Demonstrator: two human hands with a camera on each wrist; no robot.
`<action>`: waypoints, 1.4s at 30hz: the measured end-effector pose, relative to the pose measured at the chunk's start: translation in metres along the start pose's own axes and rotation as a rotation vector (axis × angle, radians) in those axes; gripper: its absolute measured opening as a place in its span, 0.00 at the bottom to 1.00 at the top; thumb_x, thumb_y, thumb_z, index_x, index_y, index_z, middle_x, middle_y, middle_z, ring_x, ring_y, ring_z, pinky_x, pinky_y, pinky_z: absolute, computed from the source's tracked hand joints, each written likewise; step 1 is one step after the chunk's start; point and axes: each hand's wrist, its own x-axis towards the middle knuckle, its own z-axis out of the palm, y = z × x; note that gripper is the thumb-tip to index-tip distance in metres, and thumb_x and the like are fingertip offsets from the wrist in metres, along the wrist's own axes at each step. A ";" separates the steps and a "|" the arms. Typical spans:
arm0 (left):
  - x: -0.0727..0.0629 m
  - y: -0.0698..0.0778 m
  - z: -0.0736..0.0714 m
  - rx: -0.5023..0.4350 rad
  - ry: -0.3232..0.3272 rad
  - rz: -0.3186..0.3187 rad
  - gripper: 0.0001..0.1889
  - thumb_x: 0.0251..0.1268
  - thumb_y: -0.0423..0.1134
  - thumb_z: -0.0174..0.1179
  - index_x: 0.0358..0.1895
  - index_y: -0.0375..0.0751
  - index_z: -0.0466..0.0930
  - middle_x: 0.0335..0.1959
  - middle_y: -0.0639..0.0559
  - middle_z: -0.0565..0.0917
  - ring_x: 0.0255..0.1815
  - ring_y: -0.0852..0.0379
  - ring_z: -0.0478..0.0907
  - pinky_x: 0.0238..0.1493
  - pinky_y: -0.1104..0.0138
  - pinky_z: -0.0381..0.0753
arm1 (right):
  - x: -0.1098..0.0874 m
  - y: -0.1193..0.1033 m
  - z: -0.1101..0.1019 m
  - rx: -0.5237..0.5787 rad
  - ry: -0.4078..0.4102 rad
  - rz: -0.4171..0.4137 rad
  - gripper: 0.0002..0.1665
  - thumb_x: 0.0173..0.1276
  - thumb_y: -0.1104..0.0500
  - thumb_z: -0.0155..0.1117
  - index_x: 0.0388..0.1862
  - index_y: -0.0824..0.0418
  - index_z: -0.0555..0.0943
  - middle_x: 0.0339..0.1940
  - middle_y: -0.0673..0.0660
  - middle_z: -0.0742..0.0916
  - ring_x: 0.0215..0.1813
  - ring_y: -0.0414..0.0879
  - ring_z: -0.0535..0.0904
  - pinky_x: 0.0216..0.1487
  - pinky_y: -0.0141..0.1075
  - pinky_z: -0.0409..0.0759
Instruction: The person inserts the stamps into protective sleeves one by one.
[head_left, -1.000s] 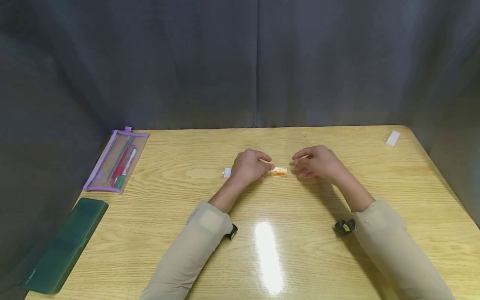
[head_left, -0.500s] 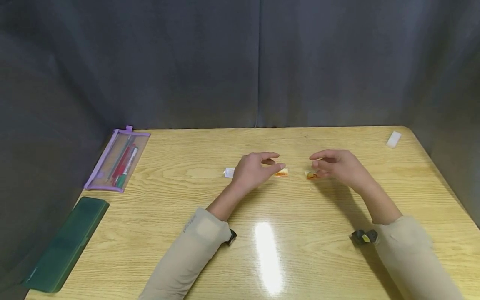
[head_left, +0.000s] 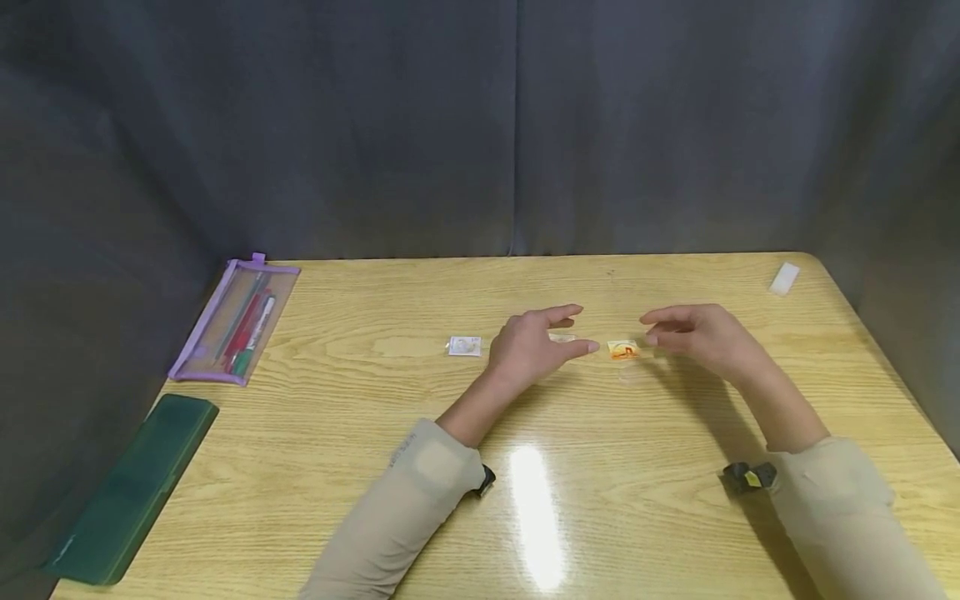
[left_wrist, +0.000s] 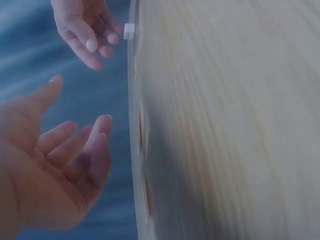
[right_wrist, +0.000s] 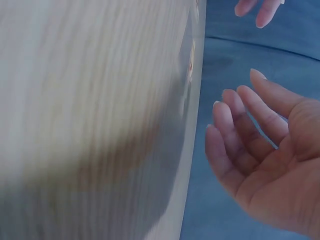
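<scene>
Three small stamp-like picture pieces lie in a row on the wooden table. The left one [head_left: 465, 346] is white with a pale lilac picture, and the right one [head_left: 622, 349] is yellow and orange. Between them, the middle piece [head_left: 562, 338] is mostly covered by my left hand [head_left: 527, 348], which hovers above it with thumb and fingers spread. My right hand [head_left: 701, 337] is just right of the orange piece, fingers loosely bent and holding nothing. Both wrist views show relaxed, separated fingers on the left hand [left_wrist: 65, 165] and the right hand [right_wrist: 270, 155], above the tabletop.
A purple-edged mesh pouch [head_left: 197, 323] with pens lies at the table's back left, and a dark green case [head_left: 135, 492] sits in front of it. A white block [head_left: 784, 278] rests at the back right corner. Dark curtains [head_left: 360, 133] surround the table.
My right hand has moved right, and the orange piece now shows on the table beside it. My left hand has shifted right, uncovering the lilac piece and covering more of the middle one.
</scene>
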 end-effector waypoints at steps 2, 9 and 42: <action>0.001 0.005 0.005 0.029 -0.007 0.010 0.29 0.62 0.61 0.68 0.68 0.69 0.77 0.60 0.65 0.85 0.33 0.54 0.84 0.19 0.69 0.67 | 0.000 0.002 -0.001 -0.033 -0.002 0.011 0.29 0.73 0.45 0.66 0.67 0.57 0.79 0.59 0.62 0.87 0.56 0.50 0.83 0.53 0.38 0.81; 0.001 0.020 0.024 0.160 -0.069 0.025 0.25 0.63 0.62 0.67 0.64 0.74 0.78 0.60 0.69 0.84 0.55 0.57 0.84 0.30 0.67 0.78 | 0.006 0.007 0.000 -0.100 0.003 -0.019 0.26 0.73 0.47 0.66 0.65 0.57 0.81 0.55 0.64 0.88 0.52 0.52 0.83 0.49 0.38 0.80; -0.003 0.028 0.044 0.471 -0.198 0.167 0.19 0.67 0.52 0.68 0.60 0.71 0.83 0.59 0.70 0.84 0.56 0.62 0.83 0.38 0.63 0.83 | 0.020 0.003 0.012 -0.172 -0.038 -0.015 0.19 0.68 0.57 0.71 0.57 0.57 0.86 0.40 0.56 0.91 0.37 0.44 0.76 0.39 0.34 0.73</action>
